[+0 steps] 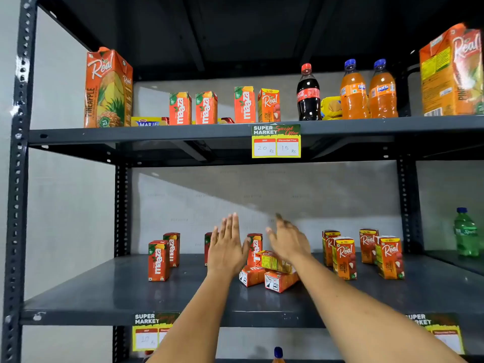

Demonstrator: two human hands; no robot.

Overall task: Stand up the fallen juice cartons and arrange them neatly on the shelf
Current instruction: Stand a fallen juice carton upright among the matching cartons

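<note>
Both hands reach over the lower shelf (104, 289) with nothing in them. The left hand (226, 248) is flat, its fingers (230, 224) straight and pressed together, in front of an upright Maaza carton (207, 244). The right hand (288, 242) is blurred, its fingers (281, 221) loosely spread above a pile of fallen cartons (269, 273) at the middle of the shelf: two red ones lying on their sides with a yellow-sided one (273, 262) tilted on top. Another Maaza carton (254, 247) stands just behind the pile. Two more Maaza cartons (163, 256) stand upright to the left, and four Real cartons (364, 254) stand to the right.
</note>
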